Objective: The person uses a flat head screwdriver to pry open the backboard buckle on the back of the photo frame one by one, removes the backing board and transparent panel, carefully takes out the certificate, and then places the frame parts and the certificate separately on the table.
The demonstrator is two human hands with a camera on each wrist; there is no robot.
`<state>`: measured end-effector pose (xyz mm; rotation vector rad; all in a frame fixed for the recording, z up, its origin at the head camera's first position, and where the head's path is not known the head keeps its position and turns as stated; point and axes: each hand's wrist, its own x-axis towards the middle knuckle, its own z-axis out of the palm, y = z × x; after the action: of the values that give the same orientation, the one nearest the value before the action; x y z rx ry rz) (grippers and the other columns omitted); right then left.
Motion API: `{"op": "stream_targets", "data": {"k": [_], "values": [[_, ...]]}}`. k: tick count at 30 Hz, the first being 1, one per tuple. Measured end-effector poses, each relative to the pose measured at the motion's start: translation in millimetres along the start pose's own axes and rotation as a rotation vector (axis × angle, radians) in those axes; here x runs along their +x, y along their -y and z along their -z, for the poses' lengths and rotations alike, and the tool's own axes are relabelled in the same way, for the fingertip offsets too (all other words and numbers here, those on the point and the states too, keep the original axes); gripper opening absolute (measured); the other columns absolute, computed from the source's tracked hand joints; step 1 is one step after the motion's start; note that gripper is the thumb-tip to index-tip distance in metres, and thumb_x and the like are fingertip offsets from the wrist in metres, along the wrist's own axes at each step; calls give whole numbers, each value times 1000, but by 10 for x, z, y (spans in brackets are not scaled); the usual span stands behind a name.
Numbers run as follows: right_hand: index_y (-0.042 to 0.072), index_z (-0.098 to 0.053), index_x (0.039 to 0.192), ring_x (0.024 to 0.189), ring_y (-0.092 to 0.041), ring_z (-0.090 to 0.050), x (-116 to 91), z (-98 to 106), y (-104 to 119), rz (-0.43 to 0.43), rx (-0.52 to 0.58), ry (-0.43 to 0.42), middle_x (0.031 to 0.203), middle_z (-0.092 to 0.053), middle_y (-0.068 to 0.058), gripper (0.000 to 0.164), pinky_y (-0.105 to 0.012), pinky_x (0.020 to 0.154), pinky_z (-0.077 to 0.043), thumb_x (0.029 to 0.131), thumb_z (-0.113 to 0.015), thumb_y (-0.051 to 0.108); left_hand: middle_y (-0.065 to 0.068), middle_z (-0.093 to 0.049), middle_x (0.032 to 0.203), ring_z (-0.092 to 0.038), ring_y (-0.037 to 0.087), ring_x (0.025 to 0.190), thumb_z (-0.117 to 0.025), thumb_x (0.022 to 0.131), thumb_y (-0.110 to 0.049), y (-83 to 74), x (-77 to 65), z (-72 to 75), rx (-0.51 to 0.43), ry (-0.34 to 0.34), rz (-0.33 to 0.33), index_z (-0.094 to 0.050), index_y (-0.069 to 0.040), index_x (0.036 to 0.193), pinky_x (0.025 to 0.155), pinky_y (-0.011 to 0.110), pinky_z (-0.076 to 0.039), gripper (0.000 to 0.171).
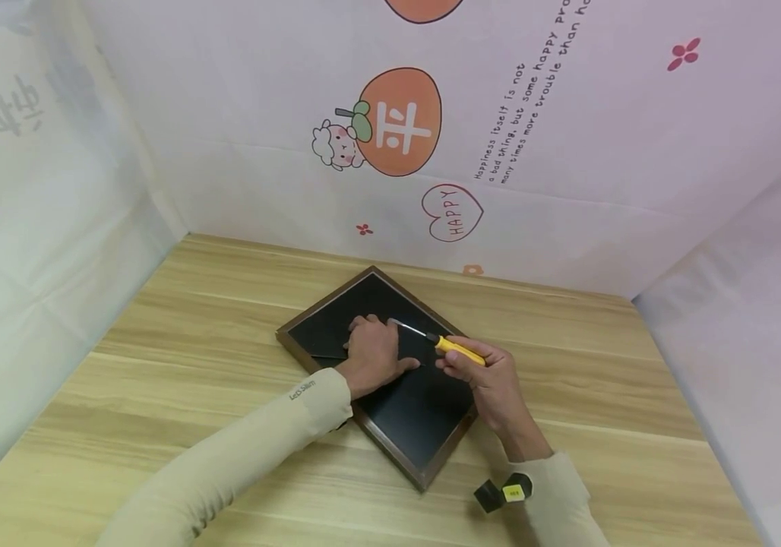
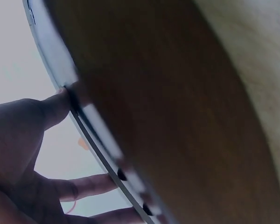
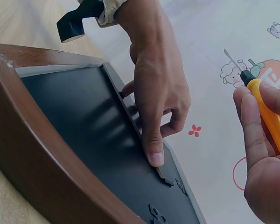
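A brown wooden picture frame [image 1: 392, 450] lies on the table with its black back panel [image 1: 421, 425] facing up. My left hand [image 1: 371, 353] rests on the panel, thumb and fingers spread. In the right wrist view its thumb touches a narrow dark strip [image 3: 115, 88] with a bent end, and its other fingers reach to the far side. My right hand [image 1: 493, 384] grips a screwdriver [image 1: 460, 350] by its yellow handle. The metal shaft points toward my left hand in the head view; in the right wrist view the tip is up in the air.
Small dark metal fittings [image 3: 156, 215] sit on the back panel near the strip's bent end. A black wrist camera with a yellow label [image 1: 513, 493] is strapped by the right sleeve. Behind the wooden table [image 1: 178, 319] hangs a printed white cloth [image 1: 260, 197].
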<state>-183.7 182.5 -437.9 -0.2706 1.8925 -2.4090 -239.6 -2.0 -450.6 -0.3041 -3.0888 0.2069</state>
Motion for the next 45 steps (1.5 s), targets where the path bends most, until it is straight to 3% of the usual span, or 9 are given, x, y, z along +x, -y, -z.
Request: {"op": "stream_targets", "data": {"k": [5, 9, 12, 16, 20, 26, 31, 39, 45], "values": [[9, -74, 112, 82, -11, -74, -4, 3, 10, -6, -1, 2, 98, -72, -1, 23, -21, 77, -58, 91, -68, 3, 23, -65, 114, -64, 38, 99, -52, 76, -85, 6, -8, 9, 8, 7, -1, -56, -13, 138, 59, 39, -59, 95], [3, -71, 115, 82, -12, -74, -7, 0, 12, -12, -8, -2, 99, -71, -1, 25, -22, 77, -58, 90, -68, 3, 19, -64, 113, -61, 33, 98, -50, 77, -85, 141, 22, -10, -56, -1, -30, -60, -7, 130, 68, 39, -59, 95], [7, -73, 113, 81, -12, -74, -4, -1, 9, -16, -11, -5, 98, -71, -2, 23, -21, 77, -58, 91, -68, 3, 19, -63, 114, -59, 33, 102, -53, 81, -79, 374, 77, 14, -192, -2, -48, -61, -3, 124, 74, 40, -58, 87], [16, -76, 106, 80, -12, -74, 6, 0, 10, -18, -13, -6, 97, -72, -1, 22, -21, 76, -58, 91, -67, 2, 20, -63, 117, -58, 36, 108, -56, 90, -64, 796, 155, 76, -370, -28, -36, -61, -2, 122, 84, 46, -54, 70], [17, -76, 106, 80, -12, -74, 11, 4, 15, -10, -9, 1, 96, -73, -1, 23, -21, 76, -58, 91, -67, 2, 22, -63, 120, -57, 40, 110, -57, 96, -49, 1189, 214, 94, -425, -41, 18, -62, 0, 123, 89, 49, -52, 56], [17, -76, 106, 81, -11, -74, 20, 12, 15, -1, -20, 13, 96, -75, 0, 23, -20, 75, -58, 92, -66, 2, 24, -64, 124, -64, 39, 106, -55, 99, -38, 1530, 257, 48, -503, 78, 35, -58, 2, 131, 84, 47, -56, 51], [17, -76, 106, 81, -11, -74, 27, 7, 1, -11, -19, 22, 96, -75, 0, 23, -20, 75, -58, 92, -66, 1, 20, -66, 126, -64, 36, 109, -55, 100, -35, 1649, 293, -34, -566, 147, 24, -61, 1, 128, 87, 47, -55, 46], [18, -76, 105, 80, -11, -74, 7, 10, -10, -12, -24, 12, 95, -75, 0, 22, -20, 74, -58, 91, -67, 3, 17, -71, 114, -65, 35, 107, -61, 97, -30, 1717, 375, -159, -684, 151, -35, -70, -2, 115, 93, 47, -52, 35], [17, -76, 107, 81, -11, -74, 4, 25, -25, -15, -37, 4, 97, -75, 0, 22, -21, 75, -58, 92, -67, 4, 15, -71, 113, -63, 33, 108, -63, 96, -27, 1723, 398, -259, -789, 128, 43, -73, -4, 110, 95, 45, -51, 29]]}}
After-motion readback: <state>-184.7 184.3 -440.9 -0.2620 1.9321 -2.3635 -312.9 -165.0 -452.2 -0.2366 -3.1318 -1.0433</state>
